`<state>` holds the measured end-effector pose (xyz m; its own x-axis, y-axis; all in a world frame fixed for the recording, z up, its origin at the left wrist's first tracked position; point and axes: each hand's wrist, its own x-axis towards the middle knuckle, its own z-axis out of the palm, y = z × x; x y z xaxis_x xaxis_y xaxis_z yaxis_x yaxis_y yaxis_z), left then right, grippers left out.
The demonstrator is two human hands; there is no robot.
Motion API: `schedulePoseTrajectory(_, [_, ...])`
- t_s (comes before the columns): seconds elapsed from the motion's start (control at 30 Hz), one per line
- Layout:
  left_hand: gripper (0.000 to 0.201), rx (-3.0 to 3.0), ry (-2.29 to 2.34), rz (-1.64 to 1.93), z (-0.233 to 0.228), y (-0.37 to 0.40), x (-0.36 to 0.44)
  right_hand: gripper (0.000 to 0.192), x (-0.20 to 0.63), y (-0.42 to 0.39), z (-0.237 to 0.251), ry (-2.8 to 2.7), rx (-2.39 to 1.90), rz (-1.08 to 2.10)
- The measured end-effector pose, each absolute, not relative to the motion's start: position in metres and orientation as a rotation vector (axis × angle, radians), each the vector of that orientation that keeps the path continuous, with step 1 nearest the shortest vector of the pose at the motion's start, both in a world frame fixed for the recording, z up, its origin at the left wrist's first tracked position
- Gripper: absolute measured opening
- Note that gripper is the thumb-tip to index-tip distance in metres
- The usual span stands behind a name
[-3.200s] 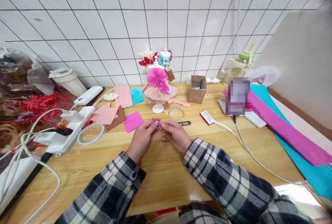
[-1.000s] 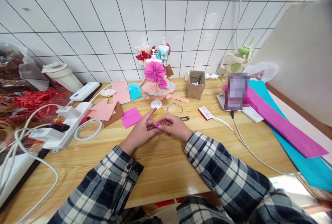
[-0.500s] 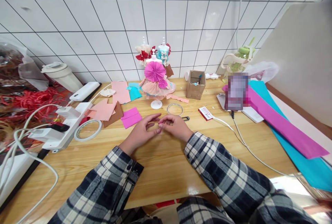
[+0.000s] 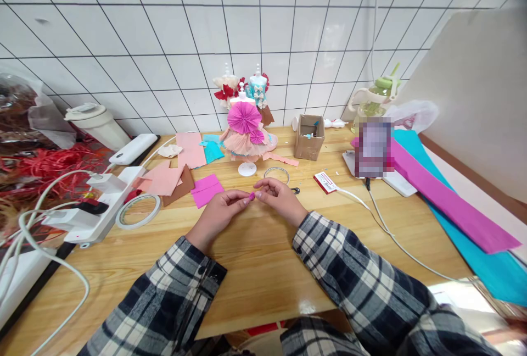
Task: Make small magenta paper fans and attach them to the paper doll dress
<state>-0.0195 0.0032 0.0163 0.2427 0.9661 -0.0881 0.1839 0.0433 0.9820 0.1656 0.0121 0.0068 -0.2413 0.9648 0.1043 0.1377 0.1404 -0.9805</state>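
A tiny folded piece of magenta paper (image 4: 251,196) is pinched between the fingertips of my left hand (image 4: 220,214) and my right hand (image 4: 280,199), just above the wooden table (image 4: 255,273). Both wrists rest low over the table's middle. A loose magenta paper square (image 4: 206,189) lies left of my left hand. Behind my hands stands a small mannequin in a pink paper dress (image 4: 246,135) with a magenta fan rosette. A white disc (image 4: 247,169), a clear tape ring (image 4: 277,174) and a black clip (image 4: 295,190) lie between the mannequin and my hands.
Pink and brown paper scraps (image 4: 168,178), a tape roll (image 4: 138,210), a power strip (image 4: 99,207) with white cables and red raffia (image 4: 45,163) fill the left. A cardboard box (image 4: 308,144), a red-white pack (image 4: 325,182), a blurred phone (image 4: 373,147), and magenta paper (image 4: 448,196) over teal paper (image 4: 494,268) lie right.
My left index finger, raised a second ago, has come down. Both hands now pinch the magenta piece at their fingertips and have shifted slightly away from me.
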Motion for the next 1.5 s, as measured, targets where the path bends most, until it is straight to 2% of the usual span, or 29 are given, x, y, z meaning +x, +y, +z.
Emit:
schedulePoseTrajectory(0.13, [0.035, 1.319, 1.203, 0.958, 0.018, 0.005, -0.022, 0.015, 0.194, 0.018, 0.017, -2.036, -1.437, 0.649])
schedulePoseTrajectory(0.2, [0.035, 1.299, 1.202, 0.967, 0.016, 0.005, -0.023, 0.015, 0.204, 0.019, 0.02, -2.222, -1.585, 0.459])
schedulePoseTrajectory(0.37, [0.033, 1.296, 1.169, 0.965, 0.012, 0.006, -0.023, 0.02, 0.209, 0.018, 0.016, -2.409, -1.756, 0.307])
schedulePoseTrajectory(0.5, [0.03, 1.278, 1.14, 0.964, 0.012, 0.005, -0.023, 0.019, 0.205, 0.017, 0.012, -2.348, -1.797, 0.311])
schedulePoseTrajectory(0.63, [0.025, 1.235, 1.1, 0.956, 0.012, 0.005, -0.022, 0.007, 0.201, 0.015, 0.011, -2.341, -1.703, 0.433])
schedulePoseTrajectory(0.8, [0.024, 1.247, 1.084, 0.971, 0.01, 0.006, -0.023, 0.019, 0.198, 0.013, 0.012, -2.315, -1.71, 0.532])
schedulePoseTrajectory(1.0, [0.024, 1.272, 1.1, 0.995, 0.007, 0.006, -0.022, 0.008, 0.183, 0.007, 0.015, -2.262, -1.588, 0.526])
schedulePoseTrajectory(1.27, [0.03, 1.295, 1.133, 1.109, 0.002, 0.005, -0.021, 0.023, 0.151, -0.013, 0.009, -1.988, -1.476, 0.871])
schedulePoseTrajectory(1.5, [0.027, 1.379, 1.176, 1.078, 0.005, 0.004, -0.018, 0.023, 0.151, -0.013, 0.005, -1.951, -1.381, 0.901])
